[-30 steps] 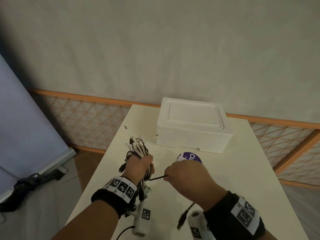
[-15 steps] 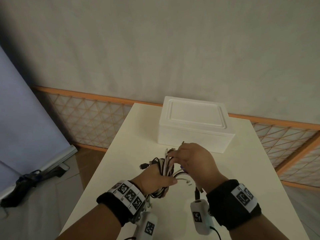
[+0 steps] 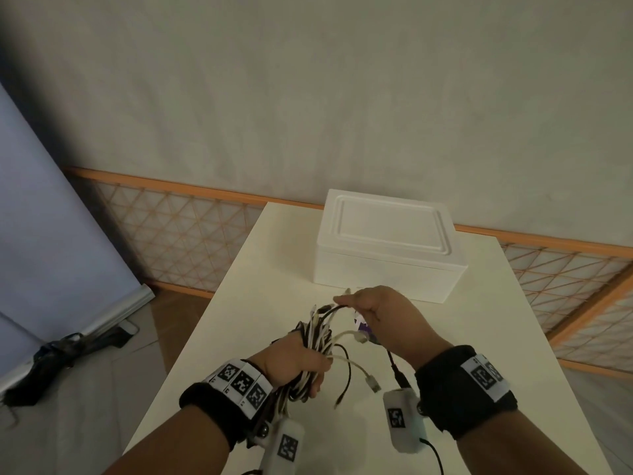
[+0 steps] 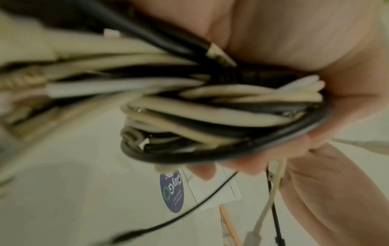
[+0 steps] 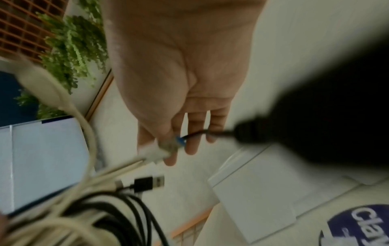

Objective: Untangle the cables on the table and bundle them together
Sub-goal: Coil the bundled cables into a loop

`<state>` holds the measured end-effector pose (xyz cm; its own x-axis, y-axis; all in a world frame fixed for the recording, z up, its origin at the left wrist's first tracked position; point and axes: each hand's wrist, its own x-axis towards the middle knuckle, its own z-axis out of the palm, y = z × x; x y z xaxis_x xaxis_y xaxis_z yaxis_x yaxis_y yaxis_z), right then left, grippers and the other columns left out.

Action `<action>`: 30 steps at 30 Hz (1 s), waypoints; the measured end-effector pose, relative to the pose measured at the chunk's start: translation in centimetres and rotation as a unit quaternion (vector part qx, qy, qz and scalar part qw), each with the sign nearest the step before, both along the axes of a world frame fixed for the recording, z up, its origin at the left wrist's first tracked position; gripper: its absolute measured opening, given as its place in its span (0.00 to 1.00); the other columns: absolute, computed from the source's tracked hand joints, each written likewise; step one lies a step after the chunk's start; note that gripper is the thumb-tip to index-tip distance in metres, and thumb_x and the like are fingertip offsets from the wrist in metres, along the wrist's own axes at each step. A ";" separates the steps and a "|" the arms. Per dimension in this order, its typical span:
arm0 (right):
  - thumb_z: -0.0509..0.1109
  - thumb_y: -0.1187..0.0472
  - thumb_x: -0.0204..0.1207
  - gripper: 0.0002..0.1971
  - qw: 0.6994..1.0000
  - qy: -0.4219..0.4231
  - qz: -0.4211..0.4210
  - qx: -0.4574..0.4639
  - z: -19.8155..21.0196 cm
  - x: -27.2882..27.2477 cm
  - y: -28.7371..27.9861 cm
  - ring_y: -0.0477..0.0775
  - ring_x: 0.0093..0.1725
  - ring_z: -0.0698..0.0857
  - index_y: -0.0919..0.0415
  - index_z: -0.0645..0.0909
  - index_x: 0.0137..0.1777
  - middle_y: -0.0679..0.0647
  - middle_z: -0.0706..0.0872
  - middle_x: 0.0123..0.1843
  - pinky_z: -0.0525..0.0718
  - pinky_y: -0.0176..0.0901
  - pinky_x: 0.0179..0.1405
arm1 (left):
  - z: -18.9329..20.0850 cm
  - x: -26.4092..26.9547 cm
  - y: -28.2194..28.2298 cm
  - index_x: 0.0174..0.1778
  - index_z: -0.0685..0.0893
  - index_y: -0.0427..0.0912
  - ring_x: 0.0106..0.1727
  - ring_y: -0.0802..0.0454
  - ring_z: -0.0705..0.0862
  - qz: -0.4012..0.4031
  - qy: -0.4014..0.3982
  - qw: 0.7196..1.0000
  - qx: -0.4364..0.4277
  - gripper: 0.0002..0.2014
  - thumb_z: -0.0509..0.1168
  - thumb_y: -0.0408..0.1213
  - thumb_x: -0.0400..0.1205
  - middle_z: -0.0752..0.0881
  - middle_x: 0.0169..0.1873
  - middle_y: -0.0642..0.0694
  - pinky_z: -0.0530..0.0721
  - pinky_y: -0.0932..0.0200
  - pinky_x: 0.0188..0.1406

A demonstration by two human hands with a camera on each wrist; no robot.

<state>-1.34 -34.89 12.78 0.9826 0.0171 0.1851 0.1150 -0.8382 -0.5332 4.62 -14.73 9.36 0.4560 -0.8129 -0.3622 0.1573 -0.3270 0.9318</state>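
While the left hand [image 3: 291, 361] clasps the cable bundle [image 3: 317, 341] at lower centre, its long axis running up-frame, the right hand [image 3: 383, 317] pinches cable ends [image 3: 337, 305] just beyond the bundle's upper tip.

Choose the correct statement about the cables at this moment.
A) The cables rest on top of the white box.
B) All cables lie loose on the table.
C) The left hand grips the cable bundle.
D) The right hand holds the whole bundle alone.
C: the left hand has its fingers curled round the cable bundle, held above the table.
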 end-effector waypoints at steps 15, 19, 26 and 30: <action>0.62 0.67 0.75 0.36 0.977 0.142 -0.155 -0.046 -2.0 -1.9 1.8 0.54 0.74 0.72 0.54 0.54 0.83 0.50 0.69 0.78 0.73 0.46 0.69 | 0.7 0.1 -0.4 0.34 0.79 0.31 0.26 0.44 0.79 0.040 0.046 0.997 -0.045 0.12 0.66 0.38 0.67 0.80 0.21 0.39 0.79 0.56 0.32; 0.60 0.61 0.83 0.25 0.967 0.191 -0.139 -0.096 -4.0 -1.8 2.0 0.53 0.66 0.80 0.57 0.61 0.79 0.54 0.76 0.72 0.81 0.48 0.63 | 0.5 0.0 -0.6 0.37 0.78 0.32 0.23 0.47 0.78 0.029 0.119 0.985 -0.120 0.12 0.67 0.37 0.64 0.79 0.19 0.42 0.79 0.54 0.35; 0.66 0.58 0.78 0.16 0.988 0.133 -0.075 0.022 -6.0 -1.2 2.7 0.39 0.43 0.86 0.41 0.75 0.64 0.42 0.87 0.46 0.87 0.39 0.45 | 0.9 -0.5 -1.4 0.33 0.85 0.39 0.22 0.51 0.80 0.014 0.252 0.933 -0.256 0.08 0.72 0.39 0.64 0.79 0.17 0.47 0.81 0.55 0.39; 0.53 0.60 0.83 0.14 0.986 0.151 -0.052 -0.048 -7.0 -2.0 4.1 0.54 0.48 0.83 0.62 0.79 0.57 0.57 0.84 0.51 0.82 0.46 0.52 | 2.1 -0.1 -1.9 0.31 0.83 0.38 0.20 0.51 0.78 0.090 0.265 0.915 -0.292 0.13 0.77 0.40 0.57 0.77 0.15 0.47 0.82 0.57 0.36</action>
<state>-3.30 -30.74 5.76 0.9901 -0.0838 -0.1128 -0.1259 -0.8855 -0.4474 4.54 -16.58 11.49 0.4876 -0.8674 -0.0992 0.6394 0.2775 0.7170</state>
